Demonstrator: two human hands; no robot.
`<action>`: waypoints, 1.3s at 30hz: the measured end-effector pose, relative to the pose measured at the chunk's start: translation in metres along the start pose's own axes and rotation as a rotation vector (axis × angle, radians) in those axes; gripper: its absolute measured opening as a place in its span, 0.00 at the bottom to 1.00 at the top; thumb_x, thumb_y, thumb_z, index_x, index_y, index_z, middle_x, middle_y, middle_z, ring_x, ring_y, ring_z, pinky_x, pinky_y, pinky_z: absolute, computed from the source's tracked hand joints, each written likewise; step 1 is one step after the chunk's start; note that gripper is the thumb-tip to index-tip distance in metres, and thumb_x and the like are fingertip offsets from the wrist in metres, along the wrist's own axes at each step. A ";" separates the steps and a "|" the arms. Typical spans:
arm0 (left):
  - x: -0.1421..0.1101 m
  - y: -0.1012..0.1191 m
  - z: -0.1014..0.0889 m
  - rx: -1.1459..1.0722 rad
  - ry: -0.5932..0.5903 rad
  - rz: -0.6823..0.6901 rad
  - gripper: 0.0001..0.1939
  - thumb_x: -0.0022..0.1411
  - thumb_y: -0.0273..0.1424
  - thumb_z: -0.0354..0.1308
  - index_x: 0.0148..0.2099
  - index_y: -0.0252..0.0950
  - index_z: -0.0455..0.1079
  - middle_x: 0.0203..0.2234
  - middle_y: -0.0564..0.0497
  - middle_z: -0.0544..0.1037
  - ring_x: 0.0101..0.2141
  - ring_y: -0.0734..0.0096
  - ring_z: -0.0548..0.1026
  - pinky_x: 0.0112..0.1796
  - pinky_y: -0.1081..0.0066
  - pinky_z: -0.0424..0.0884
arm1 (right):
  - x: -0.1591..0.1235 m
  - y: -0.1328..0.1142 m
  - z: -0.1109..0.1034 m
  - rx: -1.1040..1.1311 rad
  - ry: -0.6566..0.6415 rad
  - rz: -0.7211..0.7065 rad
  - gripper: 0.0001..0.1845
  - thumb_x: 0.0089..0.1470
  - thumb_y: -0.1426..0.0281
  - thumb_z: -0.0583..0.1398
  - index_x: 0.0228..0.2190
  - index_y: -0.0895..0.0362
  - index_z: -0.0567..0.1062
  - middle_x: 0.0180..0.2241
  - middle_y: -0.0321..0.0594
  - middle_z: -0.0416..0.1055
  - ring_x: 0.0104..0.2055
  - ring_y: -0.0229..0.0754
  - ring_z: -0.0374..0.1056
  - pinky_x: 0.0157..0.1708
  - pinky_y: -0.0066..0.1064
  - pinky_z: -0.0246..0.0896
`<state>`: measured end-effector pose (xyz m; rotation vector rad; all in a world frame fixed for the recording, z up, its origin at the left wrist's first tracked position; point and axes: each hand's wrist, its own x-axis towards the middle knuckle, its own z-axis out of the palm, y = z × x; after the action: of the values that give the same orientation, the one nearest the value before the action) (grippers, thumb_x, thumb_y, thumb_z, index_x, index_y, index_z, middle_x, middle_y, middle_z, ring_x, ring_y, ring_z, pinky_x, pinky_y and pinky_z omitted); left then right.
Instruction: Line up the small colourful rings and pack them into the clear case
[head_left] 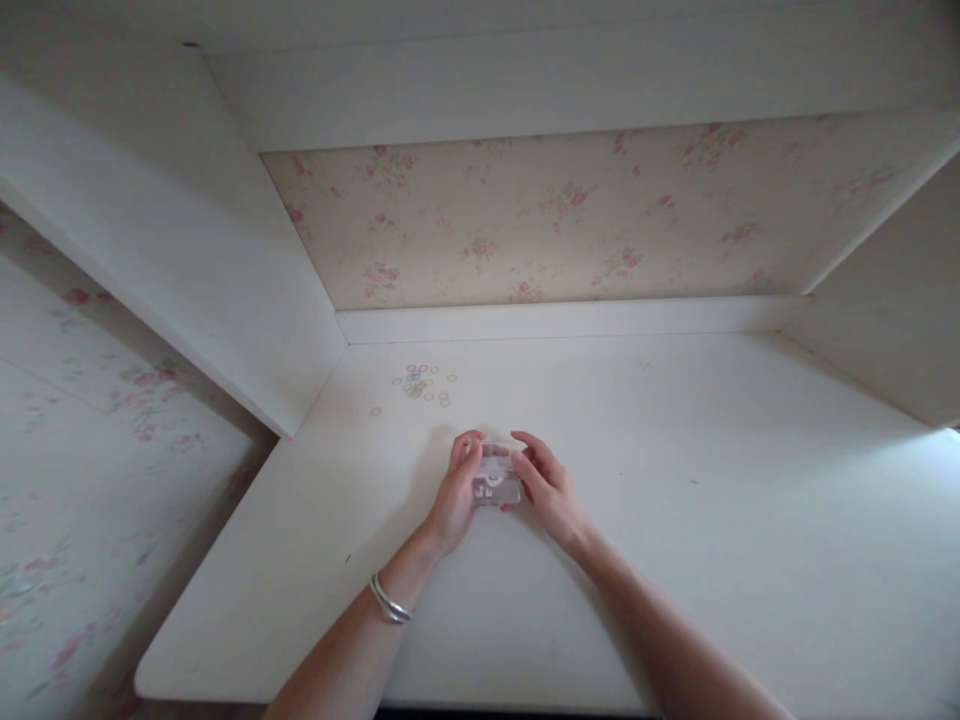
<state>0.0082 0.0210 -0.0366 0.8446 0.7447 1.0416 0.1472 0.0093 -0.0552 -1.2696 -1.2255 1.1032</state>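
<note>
Rings (pixel 415 388) on desk (pixel 675 580) — left of, behind box (pixel 496 490).

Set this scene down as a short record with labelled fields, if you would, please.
Held: clear, rectangular, plastic-looking item with white markings
Left: bare left hand grips its left side
Right: bare right hand holds its right side
Jewellery: shiny silver bracelet on the left wrist
Nearby: small, thin, coloured rings, mostly clustered beyond the left hand
Surface: flat white tabletop
Backdrop: cream wallpaper with pink flowers

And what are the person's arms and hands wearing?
Both forearms look bare, without sleeves. The left hand and right hand have no gloves. Near the left wrist sits a shiny, silver-coloured, double-banded bangle; the right wrist shows none.
</note>
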 end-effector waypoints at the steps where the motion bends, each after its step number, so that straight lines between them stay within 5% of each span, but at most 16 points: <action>1: 0.001 -0.001 -0.002 0.004 0.029 0.015 0.19 0.61 0.47 0.50 0.48 0.43 0.55 0.38 0.50 0.70 0.29 0.70 0.73 0.20 0.73 0.71 | -0.001 -0.001 -0.001 -0.019 -0.043 -0.001 0.24 0.55 0.55 0.54 0.49 0.55 0.68 0.27 0.35 0.67 0.28 0.35 0.62 0.25 0.26 0.57; 7: 0.005 -0.004 -0.012 0.048 0.161 0.068 0.22 0.60 0.49 0.50 0.49 0.41 0.57 0.34 0.52 0.69 0.28 0.75 0.71 0.23 0.77 0.69 | -0.007 -0.003 0.003 0.030 -0.289 0.058 0.27 0.56 0.54 0.54 0.53 0.56 0.64 0.20 0.31 0.65 0.19 0.32 0.57 0.20 0.24 0.52; 11: 0.004 0.000 -0.010 0.075 0.110 0.019 0.27 0.58 0.51 0.51 0.53 0.41 0.56 0.33 0.52 0.69 0.23 0.77 0.69 0.17 0.80 0.62 | -0.004 -0.002 0.006 0.218 -0.208 0.116 0.29 0.54 0.52 0.55 0.51 0.59 0.64 0.19 0.31 0.63 0.16 0.32 0.56 0.16 0.25 0.51; 18: 0.002 0.003 -0.004 0.201 -0.005 -0.126 0.29 0.57 0.46 0.56 0.56 0.42 0.54 0.18 0.63 0.57 0.13 0.87 0.50 0.14 0.82 0.42 | 0.000 -0.006 0.002 0.242 -0.095 0.054 0.26 0.54 0.53 0.55 0.46 0.59 0.69 0.21 0.31 0.62 0.19 0.31 0.57 0.18 0.24 0.53; 32: 0.003 -0.002 -0.005 0.276 -0.020 -0.141 0.22 0.60 0.49 0.51 0.48 0.38 0.61 0.17 0.61 0.60 0.13 0.86 0.49 0.14 0.80 0.41 | -0.001 -0.004 -0.004 0.196 -0.058 0.105 0.27 0.52 0.54 0.57 0.48 0.58 0.67 0.21 0.32 0.63 0.21 0.33 0.58 0.21 0.26 0.54; 39: 0.001 -0.003 -0.003 0.359 -0.172 -0.093 0.21 0.61 0.50 0.47 0.38 0.35 0.62 0.19 0.57 0.65 0.13 0.85 0.52 0.14 0.78 0.44 | -0.014 -0.005 -0.021 0.121 -0.073 0.058 0.24 0.55 0.54 0.55 0.45 0.59 0.69 0.22 0.33 0.62 0.22 0.34 0.59 0.22 0.27 0.56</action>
<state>0.0078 0.0219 -0.0409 1.1802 0.8283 0.7506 0.1665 -0.0063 -0.0489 -1.1887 -1.1637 1.2563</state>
